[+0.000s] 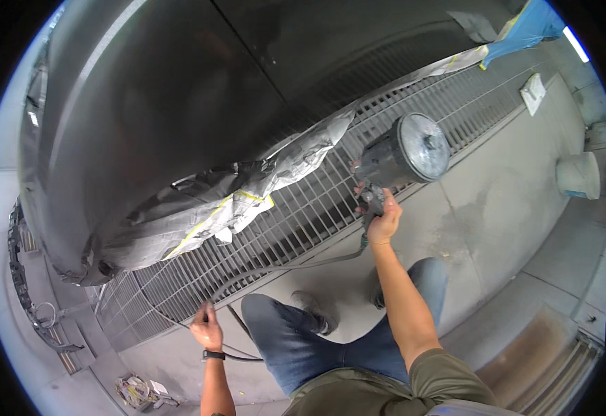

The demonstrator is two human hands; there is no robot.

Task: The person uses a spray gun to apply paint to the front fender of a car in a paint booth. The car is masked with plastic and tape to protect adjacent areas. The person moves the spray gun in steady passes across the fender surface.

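My right hand [385,216] is wrapped round the grip of a dark grey spray gun [371,197], whose large round cup [414,149] with a pale lid is tilted up to the right. From the gun's lower end a grey air hose [296,265] runs left across the floor grating. My left hand [207,327], with a black band on the wrist, is closed round that hose near the grating's edge. Ahead of both hands stands a dark grey glossy car body panel [164,104]. Crumpled masking sheet [310,149] with yellow tape hangs along its lower edge.
A metal floor grating [303,222] runs beneath the car's side. Blue covering [525,35] hangs at the upper right. A whitish bucket [578,175] stands on the right. A dark curved car part [22,270] is at the far left, and a heap of scraps [136,393] lies lower left.
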